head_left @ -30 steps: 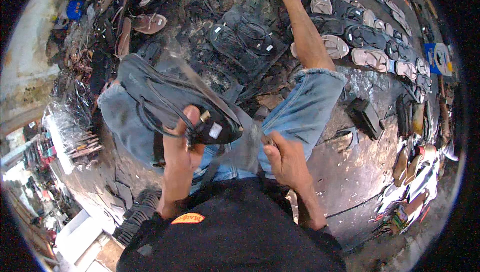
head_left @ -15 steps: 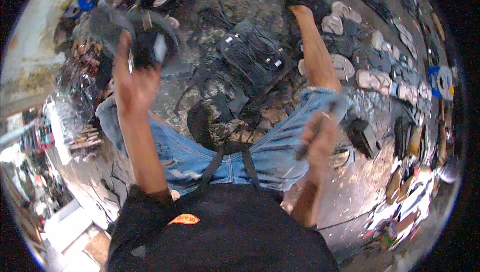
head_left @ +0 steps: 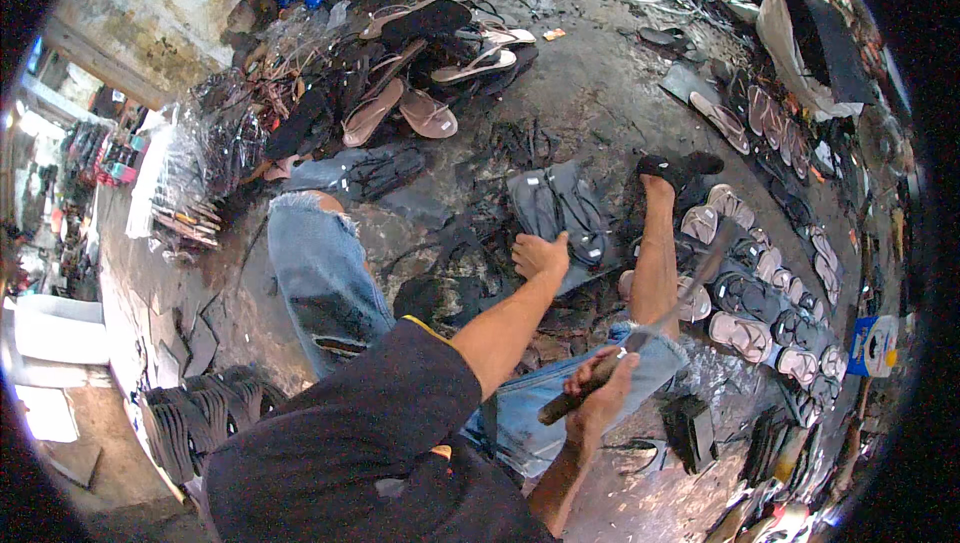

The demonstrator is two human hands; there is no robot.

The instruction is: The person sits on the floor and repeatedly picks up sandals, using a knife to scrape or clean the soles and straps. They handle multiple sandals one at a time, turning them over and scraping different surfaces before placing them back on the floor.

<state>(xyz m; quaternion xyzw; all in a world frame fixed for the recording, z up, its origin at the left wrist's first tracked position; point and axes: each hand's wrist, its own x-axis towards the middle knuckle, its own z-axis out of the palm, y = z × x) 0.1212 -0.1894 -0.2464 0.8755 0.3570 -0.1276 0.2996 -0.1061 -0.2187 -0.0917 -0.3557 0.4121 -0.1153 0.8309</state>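
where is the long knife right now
In the head view, the long knife is right of centre, gripped in the right hand, its blade angled up toward the rows of sandals.

The left hand (head_left: pixel 541 256) touches the near end of a sandal cluster (head_left: pixel 560 208) on the floor, with a sandal heap (head_left: pixel 428 115) beyond and leftward. Nearer the body and rightward, the right hand (head_left: pixel 600 395) holds a knife (head_left: pixel 636 340); sandal rows (head_left: pixel 742 295) lie farther right.
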